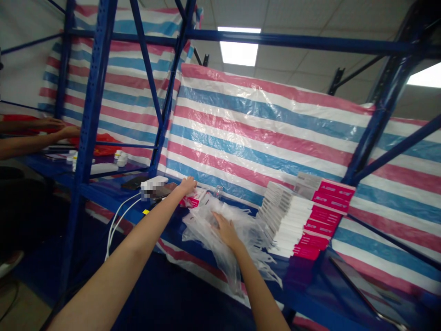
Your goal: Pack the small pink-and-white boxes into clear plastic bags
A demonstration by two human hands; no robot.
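Observation:
My left hand [188, 185] reaches to the back of the blue shelf, right above a small pink-and-white packet [190, 201]. Its fingers point away and are mostly hidden, so any grip does not show. My right hand [225, 228] lies on a heap of clear plastic bags [206, 225], thumb and fingers apart. The bags are crumpled and hang over the shelf's front edge. A small clear bottle [218, 191] stands behind them. Right of the bags rise stacks of flat white-and-pink boxes [310, 218].
A white device [154, 182] with white cables [115, 220] sits left of my left hand. A dark tablet [368, 292] lies at the right. Blue rack posts [93, 92] frame the shelf; striped sheeting [262, 128] hangs behind. Another person's hands [69, 132] are at far left.

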